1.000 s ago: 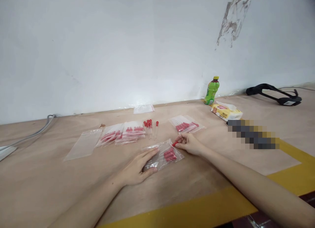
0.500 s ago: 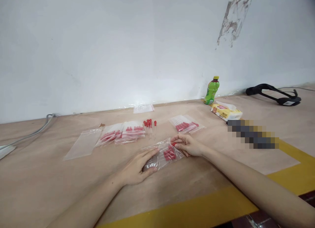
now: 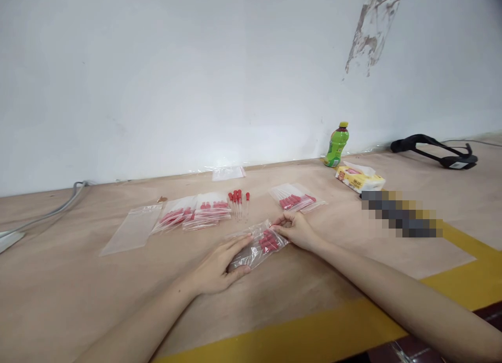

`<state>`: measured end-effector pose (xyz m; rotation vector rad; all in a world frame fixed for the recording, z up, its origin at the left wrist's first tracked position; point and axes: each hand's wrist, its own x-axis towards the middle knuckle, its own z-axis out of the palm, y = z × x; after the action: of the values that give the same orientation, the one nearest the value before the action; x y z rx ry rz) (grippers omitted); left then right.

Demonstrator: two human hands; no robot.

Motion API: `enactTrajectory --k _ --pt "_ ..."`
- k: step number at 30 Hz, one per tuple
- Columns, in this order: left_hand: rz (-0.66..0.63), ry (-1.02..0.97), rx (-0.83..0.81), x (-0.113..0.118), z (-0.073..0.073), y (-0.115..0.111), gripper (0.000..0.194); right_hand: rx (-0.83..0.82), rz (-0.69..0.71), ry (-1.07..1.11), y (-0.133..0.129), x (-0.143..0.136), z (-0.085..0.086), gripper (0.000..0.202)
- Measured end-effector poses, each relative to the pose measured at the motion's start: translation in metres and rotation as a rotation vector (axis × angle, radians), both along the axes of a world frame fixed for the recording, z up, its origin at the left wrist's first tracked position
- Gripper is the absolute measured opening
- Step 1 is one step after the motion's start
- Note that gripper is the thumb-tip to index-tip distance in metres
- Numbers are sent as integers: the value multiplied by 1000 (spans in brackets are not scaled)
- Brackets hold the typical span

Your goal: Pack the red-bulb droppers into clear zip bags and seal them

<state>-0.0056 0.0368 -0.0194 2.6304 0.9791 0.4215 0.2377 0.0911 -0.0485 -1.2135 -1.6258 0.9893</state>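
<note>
A clear plastic zip bag (image 3: 251,254) holding several red rubber dropper bulbs (image 3: 268,241) lies on the table between my hands. My left hand (image 3: 219,263) rests over the bag's left end, thumb spread away from the fingers. At the far right edge of the bag, my right hand (image 3: 296,229) has its thumb and index finger pinched together on the plastic, beside the bulbs. Just beyond the bag lie several loose droppers (image 3: 237,198) with red bulbs and thin clear stems.
Filled bags (image 3: 207,212) are stacked to the left, near a flat clear bag (image 3: 131,229). More filled bags (image 3: 296,196) lie behind my right hand. A green bottle (image 3: 336,144), a tissue pack (image 3: 358,179) and a black headset-like frame (image 3: 435,151) stand farther right.
My right hand has shifted slightly left and turned, and the red piece visible at its fingertips before is now hidden. The left hand stays in place on the bag.
</note>
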Motion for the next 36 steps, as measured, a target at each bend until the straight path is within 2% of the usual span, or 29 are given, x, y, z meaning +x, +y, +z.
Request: enactTrajectory --k 6,13,17,20,23,25,27,30,33,36 --pt "-11 -28 -6 0 -2 0 56 -81 195 0 -6 -2 11 42" --pt "-11 -40 -6 0 0 0 56 6 117 -13 -8 -2 9 32" --pt "-15 -48 -1 0 -1 0 56 -91 205 36 -9 0 13 37" --pt "2 -27 -4 -1 -2 1 57 -86 300 53 -6 3 13 38" --pt "4 -19 0 -1 -3 1 57 -129 329 100 -3 6 11 43" --pt "-5 -18 1 -1 -2 1 55 -201 290 74 -2 9 10 45" --pt "-14 -5 -7 0 -1 1 53 -203 224 12 0 12 10 38" --pt "-19 34 -11 0 0 1 49 -51 51 -138 6 13 14 23" --pt "-20 65 5 1 1 0 46 144 -159 -413 20 6 23 16" --pt "-27 51 14 1 1 0 46 211 -184 -625 40 -17 33 17"
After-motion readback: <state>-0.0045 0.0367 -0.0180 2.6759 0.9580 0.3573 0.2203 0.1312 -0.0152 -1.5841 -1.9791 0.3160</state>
